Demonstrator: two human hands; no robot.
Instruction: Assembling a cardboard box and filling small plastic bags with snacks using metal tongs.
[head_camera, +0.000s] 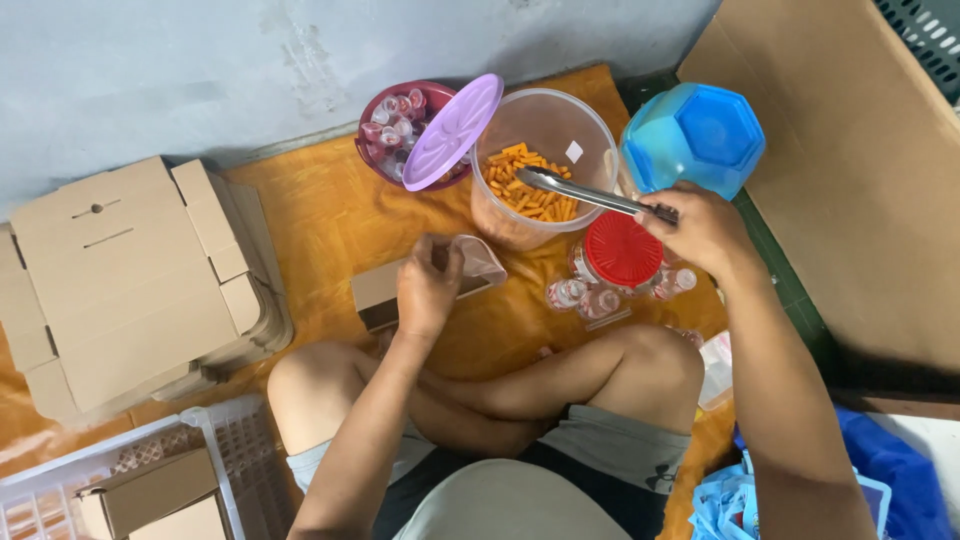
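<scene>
On the orange mat (330, 215) spread over the floor, near its far edge, the right hand (700, 228) is clamped on metal tongs (590, 192) whose tips reach into a clear tub (545, 165) of orange snack sticks (528, 185). These look light and brittle, so a gentle pinch at mid-length seems wise. The left hand (428, 288) grips a small thin bag (478, 258) above a little cardboard box (378, 293), soft and likely slippery; its mouth is the handhold.
</scene>
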